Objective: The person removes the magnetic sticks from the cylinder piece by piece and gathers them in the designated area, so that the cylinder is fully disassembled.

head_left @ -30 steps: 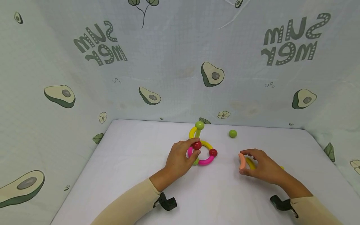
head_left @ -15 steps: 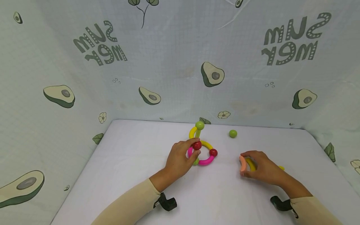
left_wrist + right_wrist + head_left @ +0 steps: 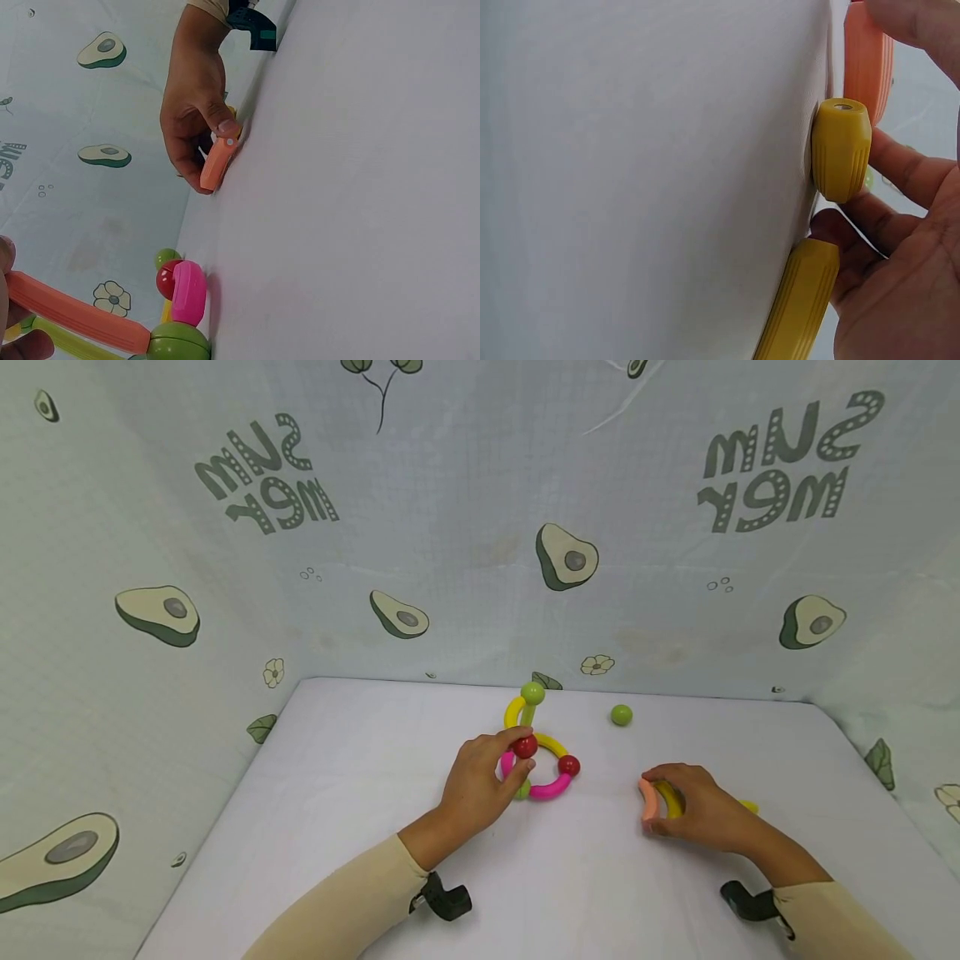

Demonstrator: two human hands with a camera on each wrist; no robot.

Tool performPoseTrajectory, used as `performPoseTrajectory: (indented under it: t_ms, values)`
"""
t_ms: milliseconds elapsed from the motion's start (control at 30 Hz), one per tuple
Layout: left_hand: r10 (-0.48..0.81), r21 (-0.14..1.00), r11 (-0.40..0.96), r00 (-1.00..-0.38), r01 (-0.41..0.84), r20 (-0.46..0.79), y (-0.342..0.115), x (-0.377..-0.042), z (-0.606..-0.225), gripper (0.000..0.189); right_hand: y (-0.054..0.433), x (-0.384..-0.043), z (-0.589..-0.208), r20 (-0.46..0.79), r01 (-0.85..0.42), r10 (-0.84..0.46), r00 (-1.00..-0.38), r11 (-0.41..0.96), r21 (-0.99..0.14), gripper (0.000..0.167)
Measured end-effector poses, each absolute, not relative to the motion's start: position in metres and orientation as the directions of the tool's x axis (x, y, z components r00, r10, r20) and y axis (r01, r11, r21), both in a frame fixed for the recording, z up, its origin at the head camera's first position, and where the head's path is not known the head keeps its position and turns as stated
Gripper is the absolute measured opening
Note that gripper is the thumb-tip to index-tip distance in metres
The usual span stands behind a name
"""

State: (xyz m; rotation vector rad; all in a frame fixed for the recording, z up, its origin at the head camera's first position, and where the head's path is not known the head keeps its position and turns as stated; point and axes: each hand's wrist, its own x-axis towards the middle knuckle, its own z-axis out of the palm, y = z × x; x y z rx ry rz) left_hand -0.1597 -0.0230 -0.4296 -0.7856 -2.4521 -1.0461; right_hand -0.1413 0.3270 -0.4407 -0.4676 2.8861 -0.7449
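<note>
Orange stick (image 3: pixel 649 806) is pinched by its ends in the right hand (image 3: pixel 701 810), lower right of frame; toy (image 3: pixel 551 788) is held near a red ball (image 3: pixel 526 746) by the left hand (image 3: pixel 472 785), just below centre. Stick's probably light, stiff, kinda slick, best grabbed mid-length.

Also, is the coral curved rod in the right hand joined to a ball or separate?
Separate: the right hand holds the coral curved rod, with no ball at either end.
</note>
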Motion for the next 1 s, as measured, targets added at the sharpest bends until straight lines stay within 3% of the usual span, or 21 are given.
performPoseTrajectory:
  t_ms: [1000]
  values:
    - [0.345,0.549,0.561,-0.778,0.619,0.525,-0.0216,-0.1596,-0.4308,0.05,0.3325,-0.1408,-0.4414,-0.034,-0.276,-0.328,-0.944,0.842,-0.464,0.068]
